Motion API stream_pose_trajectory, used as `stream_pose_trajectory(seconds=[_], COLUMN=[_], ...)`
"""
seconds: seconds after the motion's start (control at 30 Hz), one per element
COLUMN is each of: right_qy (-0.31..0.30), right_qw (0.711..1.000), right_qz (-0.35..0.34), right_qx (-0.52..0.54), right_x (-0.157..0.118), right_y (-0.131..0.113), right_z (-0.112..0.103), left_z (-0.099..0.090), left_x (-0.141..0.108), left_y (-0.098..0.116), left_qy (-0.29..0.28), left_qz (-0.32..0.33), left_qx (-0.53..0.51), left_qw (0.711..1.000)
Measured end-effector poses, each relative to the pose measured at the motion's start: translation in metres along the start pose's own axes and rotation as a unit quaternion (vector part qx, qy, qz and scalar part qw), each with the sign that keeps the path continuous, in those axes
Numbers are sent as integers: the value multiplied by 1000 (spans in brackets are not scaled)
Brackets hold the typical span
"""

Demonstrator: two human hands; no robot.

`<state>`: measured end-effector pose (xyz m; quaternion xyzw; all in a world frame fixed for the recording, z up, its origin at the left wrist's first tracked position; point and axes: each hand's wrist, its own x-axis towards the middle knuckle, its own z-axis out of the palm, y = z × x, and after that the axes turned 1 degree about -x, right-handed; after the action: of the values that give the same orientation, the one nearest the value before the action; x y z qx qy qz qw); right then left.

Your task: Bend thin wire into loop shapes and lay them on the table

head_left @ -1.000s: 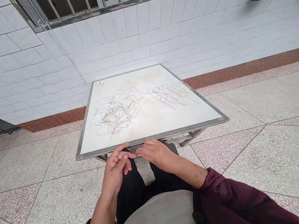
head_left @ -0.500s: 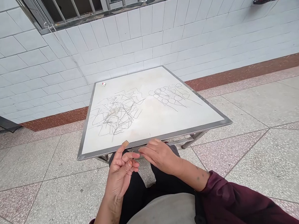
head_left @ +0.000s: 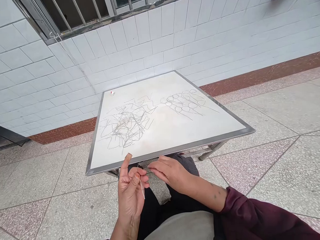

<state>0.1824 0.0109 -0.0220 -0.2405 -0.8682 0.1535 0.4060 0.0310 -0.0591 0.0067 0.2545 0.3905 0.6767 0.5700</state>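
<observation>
My left hand (head_left: 131, 192) pinches a thin wire (head_left: 142, 190) between thumb and fingers. The wire hangs below the thumb, and its upper part bends towards my right hand (head_left: 175, 173). A strip of tan tape wraps the raised left index fingertip (head_left: 128, 156). My right thumb and fingers are closed at the wire's other side, their tips close to the left fingertips. The exact grip there is partly hidden. Both hands are just before the near edge of a white table (head_left: 171, 133).
On the table's left lies a tangled heap of bent wires (head_left: 130, 126). To the right are several wires with round loops (head_left: 184, 101) and straight tails. A small red-and-white object (head_left: 112, 93) sits at the far left corner. Behind the table stands a tiled wall (head_left: 157, 46) with a barred window (head_left: 93, 10).
The wire's lower end in my left hand has swung to the right. Both hands stay close together; the view has shifted slightly.
</observation>
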Motion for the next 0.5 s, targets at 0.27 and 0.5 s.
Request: stream_pose_trajectory(seconds=[0.27, 0.5], right_qy=[16, 10], right_qw=[999, 1000], right_qz=[28, 6], right_qx=[-10, 26], right_x=[-1, 1], right_y=[3, 0], right_z=[4, 4], left_z=[1, 9], left_x=[-4, -5], left_y=[0, 4], left_qy=[-27, -13], left_qz=[-1, 69], left_qx=[78, 107], left_qw=[997, 992])
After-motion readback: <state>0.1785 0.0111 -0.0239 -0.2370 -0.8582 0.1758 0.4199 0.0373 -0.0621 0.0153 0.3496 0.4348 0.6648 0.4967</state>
